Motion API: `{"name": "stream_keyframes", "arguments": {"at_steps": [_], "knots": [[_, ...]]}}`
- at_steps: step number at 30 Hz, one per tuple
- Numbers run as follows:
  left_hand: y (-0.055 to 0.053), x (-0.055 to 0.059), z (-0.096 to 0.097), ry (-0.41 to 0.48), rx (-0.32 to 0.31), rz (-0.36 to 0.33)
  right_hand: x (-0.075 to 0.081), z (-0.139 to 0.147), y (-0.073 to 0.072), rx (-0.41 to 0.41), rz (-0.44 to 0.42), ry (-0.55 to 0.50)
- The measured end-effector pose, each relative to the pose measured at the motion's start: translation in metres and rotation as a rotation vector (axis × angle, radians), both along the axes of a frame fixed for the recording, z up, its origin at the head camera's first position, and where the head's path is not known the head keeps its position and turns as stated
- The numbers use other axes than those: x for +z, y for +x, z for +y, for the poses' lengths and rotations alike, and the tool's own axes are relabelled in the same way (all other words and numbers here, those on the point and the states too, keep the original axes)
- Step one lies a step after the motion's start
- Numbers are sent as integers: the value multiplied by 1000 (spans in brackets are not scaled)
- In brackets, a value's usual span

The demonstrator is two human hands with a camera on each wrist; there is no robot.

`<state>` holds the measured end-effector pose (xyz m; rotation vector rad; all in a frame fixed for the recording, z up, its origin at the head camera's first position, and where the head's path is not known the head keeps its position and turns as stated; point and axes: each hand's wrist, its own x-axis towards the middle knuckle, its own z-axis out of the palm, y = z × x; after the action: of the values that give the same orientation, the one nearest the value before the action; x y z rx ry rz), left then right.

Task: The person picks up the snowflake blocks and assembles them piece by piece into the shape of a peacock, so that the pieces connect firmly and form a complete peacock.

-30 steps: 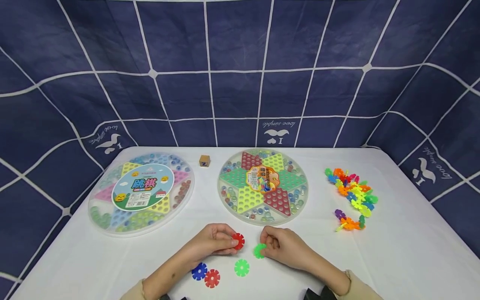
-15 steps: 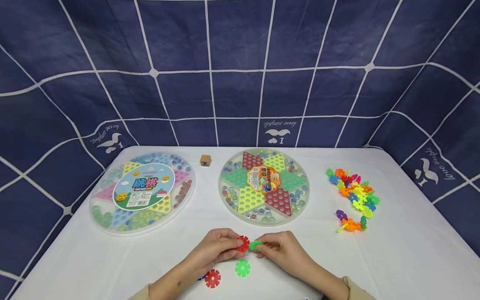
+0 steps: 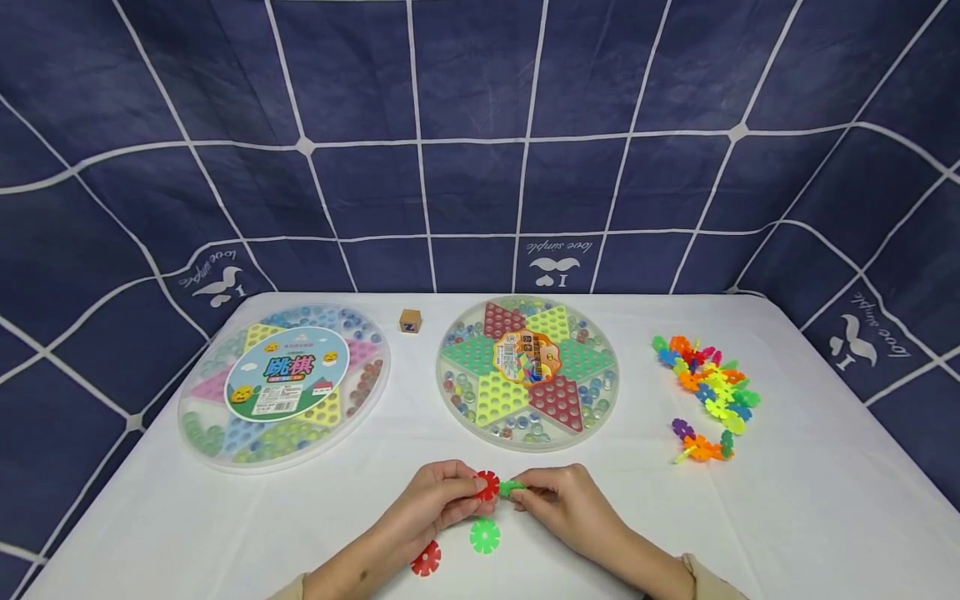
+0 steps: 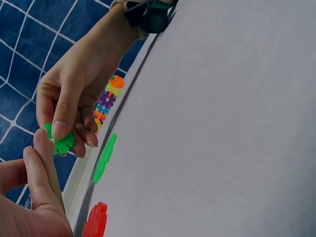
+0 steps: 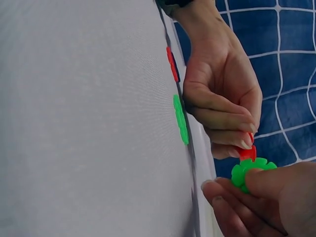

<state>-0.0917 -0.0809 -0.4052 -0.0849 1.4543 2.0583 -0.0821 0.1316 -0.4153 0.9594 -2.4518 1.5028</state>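
Note:
My left hand (image 3: 431, 508) pinches a red snowflake disc (image 3: 491, 484) between thumb and fingers, its notched face turned to the head camera. Opposite it, my right hand (image 3: 573, 504) pinches a green snowflake disc (image 3: 509, 487), seen nearly edge-on. The two discs meet at their rims; in the right wrist view the green disc (image 5: 240, 174) touches the red disc (image 5: 248, 154) crosswise. How deeply their slots engage cannot be told. Below the hands a loose green disc (image 3: 485, 536) and a loose red disc (image 3: 426, 559) lie flat on the white cloth.
Two round Chinese checkers sets, one at left (image 3: 217, 392) and one at centre (image 3: 498, 400), hold marbles. A wooden letter cube (image 3: 410, 322) stands between them. At right lie a long chain of joined discs (image 3: 708, 383) and a shorter chain (image 3: 702, 448).
My right hand has moved left and turned its green disc edge-on, against the red one. My left hand has shifted slightly right, and my left arm now covers the blue disc in the head view.

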Motion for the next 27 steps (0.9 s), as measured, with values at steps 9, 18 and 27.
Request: {"name": "stream_keyframes", "arguments": {"at_steps": [9, 18, 27], "knots": [[4, 2, 3, -10, -6, 30, 0, -3, 5, -7, 97, 54], [-4, 7, -3, -31, -128, 143, 0, -4, 3, -35, -48, -66], [-28, 8, -50, -529, -574, 947, 4, 11, -2, 46, -377, -184]]}}
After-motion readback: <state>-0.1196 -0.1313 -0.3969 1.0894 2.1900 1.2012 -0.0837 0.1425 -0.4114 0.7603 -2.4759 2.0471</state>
